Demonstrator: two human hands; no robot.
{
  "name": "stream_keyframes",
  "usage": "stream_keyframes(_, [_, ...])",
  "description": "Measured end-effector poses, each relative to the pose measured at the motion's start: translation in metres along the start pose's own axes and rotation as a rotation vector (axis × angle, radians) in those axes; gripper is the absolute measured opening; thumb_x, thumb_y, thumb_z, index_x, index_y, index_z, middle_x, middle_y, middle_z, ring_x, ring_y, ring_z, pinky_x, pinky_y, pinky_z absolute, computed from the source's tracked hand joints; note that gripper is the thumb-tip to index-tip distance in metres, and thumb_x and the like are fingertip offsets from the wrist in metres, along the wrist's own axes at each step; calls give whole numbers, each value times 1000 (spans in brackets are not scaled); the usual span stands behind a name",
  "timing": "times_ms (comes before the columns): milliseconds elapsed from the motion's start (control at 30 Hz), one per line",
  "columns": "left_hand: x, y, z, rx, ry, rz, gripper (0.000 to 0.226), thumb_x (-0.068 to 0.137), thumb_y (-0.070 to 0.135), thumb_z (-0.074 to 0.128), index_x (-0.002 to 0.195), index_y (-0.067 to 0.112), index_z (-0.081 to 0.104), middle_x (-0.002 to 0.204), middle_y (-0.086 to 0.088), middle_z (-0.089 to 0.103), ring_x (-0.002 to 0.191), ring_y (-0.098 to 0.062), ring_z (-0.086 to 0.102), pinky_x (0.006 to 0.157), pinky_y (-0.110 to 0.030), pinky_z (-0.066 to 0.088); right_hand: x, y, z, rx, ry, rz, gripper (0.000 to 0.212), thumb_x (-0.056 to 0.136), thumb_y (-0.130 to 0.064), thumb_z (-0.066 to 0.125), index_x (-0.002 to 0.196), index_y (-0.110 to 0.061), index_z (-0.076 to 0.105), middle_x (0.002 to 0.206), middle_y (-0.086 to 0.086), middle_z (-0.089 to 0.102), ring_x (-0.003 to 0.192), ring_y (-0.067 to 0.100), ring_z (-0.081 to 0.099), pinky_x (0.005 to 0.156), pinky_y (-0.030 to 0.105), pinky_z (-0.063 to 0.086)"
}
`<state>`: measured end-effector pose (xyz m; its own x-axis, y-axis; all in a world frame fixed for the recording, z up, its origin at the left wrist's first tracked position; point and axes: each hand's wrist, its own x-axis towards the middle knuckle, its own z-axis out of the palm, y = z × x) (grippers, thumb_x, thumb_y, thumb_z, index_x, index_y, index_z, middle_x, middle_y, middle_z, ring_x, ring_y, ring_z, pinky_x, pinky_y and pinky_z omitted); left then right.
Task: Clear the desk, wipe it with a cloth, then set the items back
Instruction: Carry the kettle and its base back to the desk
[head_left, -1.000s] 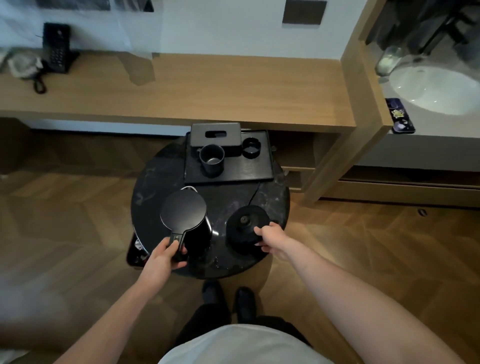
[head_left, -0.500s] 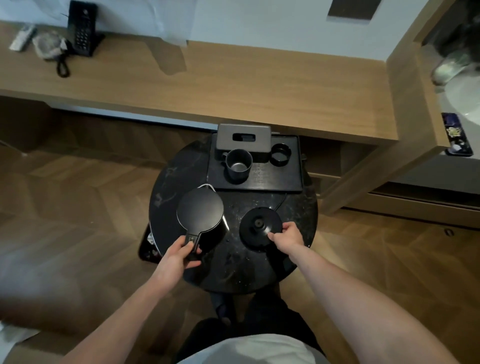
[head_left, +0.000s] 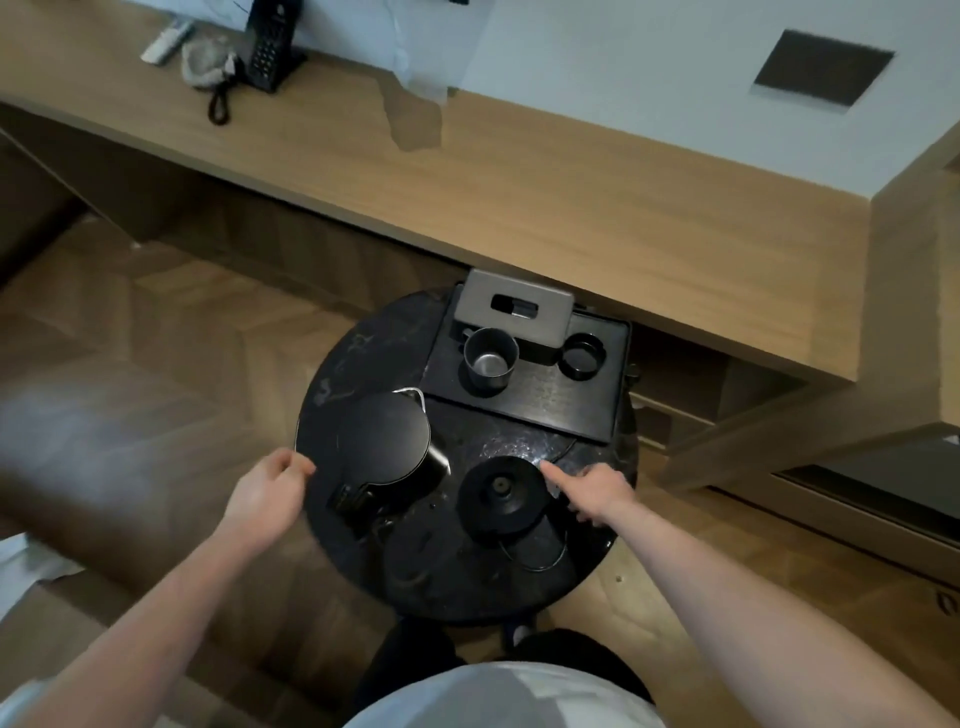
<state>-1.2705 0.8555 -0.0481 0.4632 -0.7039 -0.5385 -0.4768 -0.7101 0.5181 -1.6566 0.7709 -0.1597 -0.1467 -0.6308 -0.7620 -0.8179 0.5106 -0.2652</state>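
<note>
Clearing stage judged nearly complete; wiping and returning not yet begun

Desk across upper frame: broad middle and right stretch bare. Phone, remote and a grey crumpled cloth still on it at upper left.

Round table at centre frame, below the desk edge, carrying the removed items: kettle centre left, kettle base centre right with cord looped below, tray above them holding cup, tissue box and small round dish.

Left hand just left of the kettle handle, off it, fingers loosely curled, grasping nothing. Right hand just right of the kettle base, forefinger extended toward it, remaining fingers relaxed, holding nothing; contact with the base not determinable.

Remaining, as judged: lift the last items at upper left, wipe with the cloth, return everything.

No brand, label or legible writing found; phone keypad too small to read
</note>
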Motion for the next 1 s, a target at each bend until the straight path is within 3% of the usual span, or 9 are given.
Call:
stream_keyframes(167, [65, 73, -39, 50, 74, 17, 22, 93, 17, 48, 101, 19, 68, 109, -6, 70, 102, -32, 62, 96, -41, 51, 27, -8, -50, 231, 241, -46, 35, 87, -49, 74, 102, -21, 62, 109, 3, 70, 112, 29, 64, 97, 38, 51])
stream_keyframes(267, [96, 136, -22, -80, -49, 64, 16, 83, 21, 55, 87, 15, 69, 90, -8, 68, 79, -27, 61, 80, -38, 54, 37, -19, -66, 281, 276, -27, 53, 90, -40, 75, 134, -18, 54, 136, 8, 55, 123, 30, 59, 102, 38, 45])
stream_keyframes(333, [113, 167, 0, -9, -140, 112, 16, 79, 23, 56, 83, 13, 69, 85, -9, 63, 77, -24, 56, 72, -36, 50, 47, -25, -73, 316, 283, 6, 65, 90, -37, 75, 145, -17, 47, 147, 11, 48, 131, 33, 54, 108, 40, 43])
stream_keyframes(433, [142, 188, 36, 301, -239, 188, 19, 89, 21, 59, 96, 10, 73, 101, -8, 72, 92, -28, 65, 86, -34, 52, 60, -31, -78, 356, 244, 67, 75, 90, -34, 74, 153, -15, 39, 153, 14, 43, 139, 37, 47, 116, 43, 40])
stream_keyframes(533, [168, 189, 65, 610, -333, 193, 33, 92, 26, 59, 120, 12, 69, 123, -8, 68, 115, -28, 63, 98, -34, 50, 73, -34, -81, 351, 212, 101, 74, 91, -27, 70, 155, -13, 36, 154, 16, 43, 141, 37, 45, 117, 42, 38])
stream_keyframes(600, [185, 186, 77, 734, -381, 180, 40, 92, 28, 59, 128, 12, 64, 131, -10, 65, 119, -29, 62, 96, -33, 49, 81, -35, -82, 329, 203, 108, 70, 91, -22, 67, 154, -12, 38, 153, 16, 44, 141, 37, 45, 116, 41, 37])
stream_keyframes(733, [214, 182, 95, 827, -441, 194, 25, 89, 27, 60, 111, 15, 62, 124, -11, 67, 99, -26, 60, 79, -31, 45, 98, -35, -85, 322, 210, 135, 65, 93, -18, 63, 154, -14, 40, 152, 17, 40, 136, 38, 50, 115, 41, 38])
stream_keyframes(867, [242, 178, 116, 787, -424, 195, 33, 96, 29, 63, 120, 11, 50, 122, -14, 63, 102, -31, 65, 74, -36, 55, 114, -30, -82, 289, 257, 166, 58, 91, -17, 65, 147, -17, 47, 146, 16, 41, 125, 41, 57, 111, 43, 43])
stream_keyframes(1000, [260, 172, 125, 861, -374, 253, 37, 99, 39, 64, 121, 13, 51, 126, -12, 66, 112, -32, 66, 90, -37, 54, 123, -30, -79, 242, 299, 145, 51, 95, -18, 64, 143, -20, 49, 143, 17, 45, 124, 44, 58, 108, 45, 44])
